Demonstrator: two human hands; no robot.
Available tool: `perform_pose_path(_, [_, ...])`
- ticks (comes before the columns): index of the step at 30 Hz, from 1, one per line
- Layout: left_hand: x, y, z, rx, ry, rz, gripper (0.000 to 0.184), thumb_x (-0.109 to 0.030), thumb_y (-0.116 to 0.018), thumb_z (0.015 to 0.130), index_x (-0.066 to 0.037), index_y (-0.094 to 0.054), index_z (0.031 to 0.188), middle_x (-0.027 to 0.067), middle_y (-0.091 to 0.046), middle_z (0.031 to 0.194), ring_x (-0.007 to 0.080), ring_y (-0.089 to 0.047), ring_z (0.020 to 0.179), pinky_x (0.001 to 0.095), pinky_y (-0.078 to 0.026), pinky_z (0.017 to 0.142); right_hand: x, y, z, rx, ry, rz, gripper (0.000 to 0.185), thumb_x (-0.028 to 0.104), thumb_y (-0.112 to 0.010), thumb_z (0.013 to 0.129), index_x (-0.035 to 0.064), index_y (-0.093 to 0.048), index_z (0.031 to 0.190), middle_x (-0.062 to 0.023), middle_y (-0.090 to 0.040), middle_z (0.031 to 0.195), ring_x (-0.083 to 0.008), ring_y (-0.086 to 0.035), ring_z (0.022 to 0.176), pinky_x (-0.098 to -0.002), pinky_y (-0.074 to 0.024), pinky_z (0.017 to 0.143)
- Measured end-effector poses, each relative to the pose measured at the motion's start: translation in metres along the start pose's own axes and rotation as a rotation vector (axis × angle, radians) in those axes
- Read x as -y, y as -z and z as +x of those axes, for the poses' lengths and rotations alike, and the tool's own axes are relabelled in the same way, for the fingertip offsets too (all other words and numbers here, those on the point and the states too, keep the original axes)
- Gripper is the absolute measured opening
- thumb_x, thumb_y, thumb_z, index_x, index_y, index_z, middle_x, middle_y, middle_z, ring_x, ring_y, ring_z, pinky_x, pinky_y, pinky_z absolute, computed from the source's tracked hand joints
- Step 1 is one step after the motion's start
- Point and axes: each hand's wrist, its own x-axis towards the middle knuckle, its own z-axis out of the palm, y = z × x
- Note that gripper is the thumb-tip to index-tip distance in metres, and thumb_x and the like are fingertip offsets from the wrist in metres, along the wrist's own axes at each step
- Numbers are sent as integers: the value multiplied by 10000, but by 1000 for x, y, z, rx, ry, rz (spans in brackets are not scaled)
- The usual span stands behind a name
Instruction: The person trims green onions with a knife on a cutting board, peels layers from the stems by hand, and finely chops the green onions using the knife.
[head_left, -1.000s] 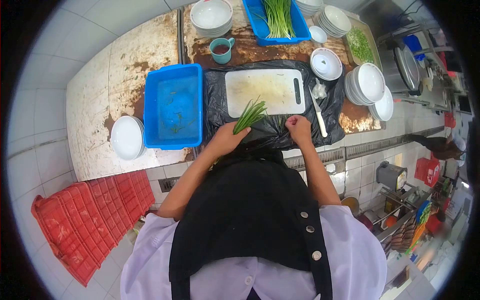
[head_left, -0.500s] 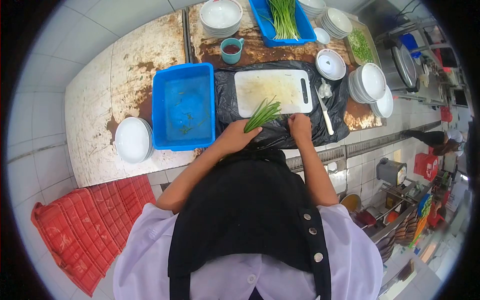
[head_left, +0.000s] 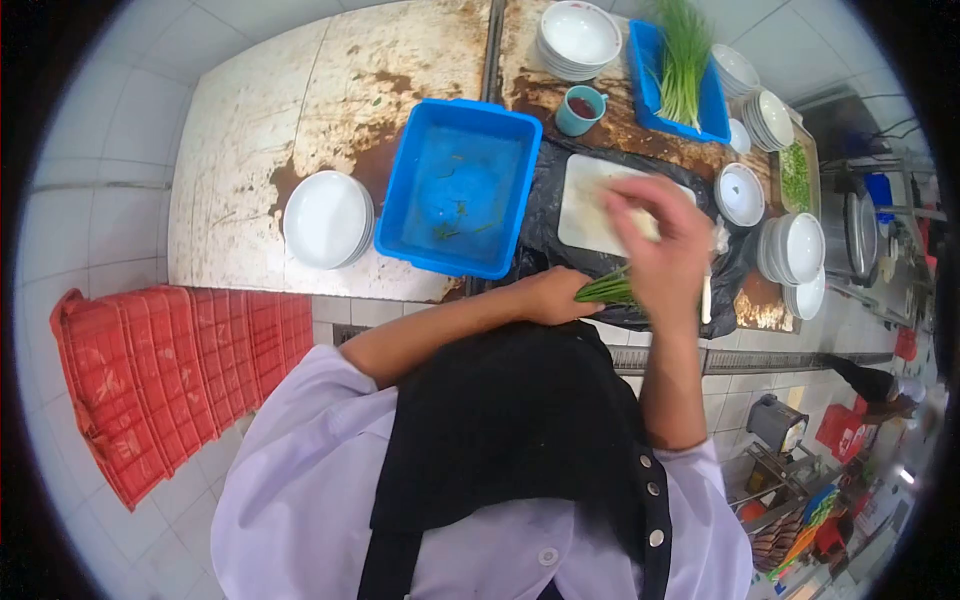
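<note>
My left hand [head_left: 560,296] is closed round a small bunch of green stalks [head_left: 606,289], low at the near edge of the black plastic sheet [head_left: 545,205]. My right hand [head_left: 660,235] is raised over the white cutting board [head_left: 582,215] and hides its right part. Its fingers are curled and smeared by motion, so whether they hold anything cannot be made out. Partly hidden behind my right wrist, the knife's white handle [head_left: 707,298] shows to the right.
Left of the sheet stands a blue tub [head_left: 460,190] with green scraps. A blue tray [head_left: 645,75] of long green stalks, a teal cup [head_left: 580,110], bowl stacks [head_left: 330,220] and a tray of chopped greens [head_left: 796,175] surround the board. A person [head_left: 875,385] is far right.
My right hand has risen from the sheet's near edge to above the board. My left hand still holds the bunch. The camera view has turned, shifting the table rightwards in the picture.
</note>
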Motion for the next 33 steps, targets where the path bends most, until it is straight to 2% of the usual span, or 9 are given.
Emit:
perform_pose_path(2, [13, -10, 4, -329, -460, -60, 409, -368, -683, 1074, -10, -739, 1265, 246, -772, 1216, 392, -735, 1174, 489, -546, 1023, -14, -59, 18, 203, 294, -255, 226, 131, -793, 952, 25, -799, 1152, -165, -785, 1067, -327, -749, 997, -424, -614, 815])
perform_pose_path(5, [98, -23, 41, -192, -503, -44, 465, -344, -678, 1099, -80, -642, 1481, 156, -561, 1544, 312, -480, 1457, 465, -375, 1209, -26, -105, 11, 251, 378, -554, 302, 187, -718, 1003, 32, -754, 1260, -174, -756, 1218, -346, -719, 1101, -472, -595, 878])
perform_pose_path(11, [25, 40, 24, -467, -335, -300, 310, -363, -668, 1105, -72, -705, 1206, 90, -735, 973, 244, -702, 870, 395, -550, 785, -4, 1, 7, -51, 180, -269, 143, 76, -753, 978, 25, -783, 1109, -139, -767, 1076, -276, -722, 969, -399, -563, 896])
perform_pose_path(13, [-21, 76, 8, -213, 89, -515, 279, -380, -653, 1131, -103, -668, 1104, 10, -644, 849, 133, -611, 682, 322, -490, 599, -19, 56, -13, -166, -64, -318, 42, 63, -767, 1006, 32, -769, 977, -67, -738, 966, -155, -676, 888, -313, -529, 846])
perform_pose_path(14, [-33, 75, 5, -261, 47, -741, 360, -408, -649, 1134, -148, -535, 912, -103, -381, 658, 31, -308, 499, 274, -227, 446, -41, 87, -28, -196, -209, -248, 72, 83, -755, 1032, 33, -752, 981, -39, -718, 958, -115, -652, 885, -287, -517, 830])
perform_pose_path(21, [-105, 102, 5, 40, 24, -860, 435, -453, -557, 1170, -169, -451, 859, -97, -330, 650, 30, -253, 484, 265, -195, 449, -81, 142, -94, -239, -407, 149, 375, 101, -784, 1020, 24, -636, 1355, -49, -690, 1229, -107, -647, 1026, -283, -518, 893])
perform_pose_path(25, [-131, 95, 40, 71, 225, -581, 536, -533, -603, 1129, -164, -473, 762, -85, -402, 628, 43, -335, 490, 282, -246, 446, -55, 147, -81, -310, -75, -249, 680, 138, -892, 902, 29, -570, 1490, -162, -601, 1429, -251, -642, 1215, -398, -540, 1003])
perform_pose_path(29, [-135, 67, 80, 22, 301, 269, 646, -610, -576, 1114, -61, -618, 776, -4, -484, 590, 143, -498, 482, 334, -381, 460, -74, 166, -69, -78, 96, -434, 503, 276, -853, 937, 77, -702, 1373, -175, -652, 1392, -380, -624, 1263, -476, -515, 1063])
perform_pose_path(33, [-141, 56, 96, 289, 351, 311, 652, -631, -582, 1100, -19, -690, 901, 28, -530, 629, 168, -556, 517, 371, -460, 493, -176, 167, -98, 319, 38, -436, 418, 335, -759, 1009, 102, -732, 1356, -162, -700, 1338, -373, -625, 1270, -480, -507, 1059])
